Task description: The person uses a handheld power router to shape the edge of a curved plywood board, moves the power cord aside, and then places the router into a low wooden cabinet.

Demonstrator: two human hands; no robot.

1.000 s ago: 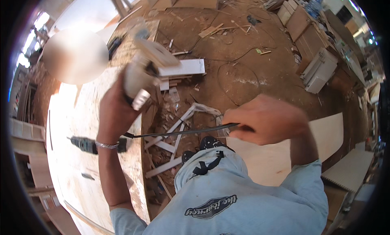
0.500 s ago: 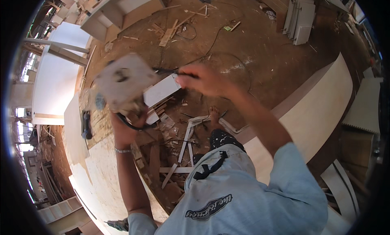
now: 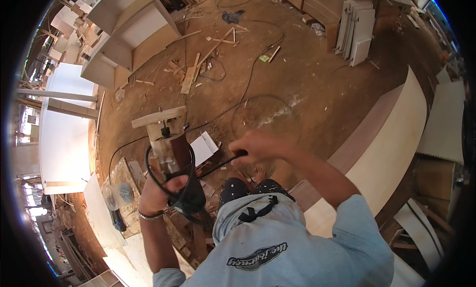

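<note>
My left hand (image 3: 171, 185) is closed round a router-like power tool (image 3: 171, 150), holding it up in front of me. A flat wooden base plate (image 3: 158, 117) sits across the tool's upper end and shows nearly edge-on. A black power cord (image 3: 218, 166) loops round the tool and my left wrist area, then runs to the right. My right hand (image 3: 260, 148) is closed on this cord and holds it out from the tool. The lower part of the tool is dark and partly hidden by my left hand.
On the worn board (image 3: 136, 175) at left lie a round bluish object (image 3: 125, 192) and a dark hand tool (image 3: 117, 220). Wood offcuts (image 3: 191, 78) and a trailing cable (image 3: 250, 73) litter the floor. A large curved sheet (image 3: 382, 163) stands at right. Cabinet carcasses (image 3: 134, 44) stand far left.
The tool has turned from showing its plate's broad face to showing it edge-on. My right hand has moved lower, still gripping the cord, and the view has shifted.
</note>
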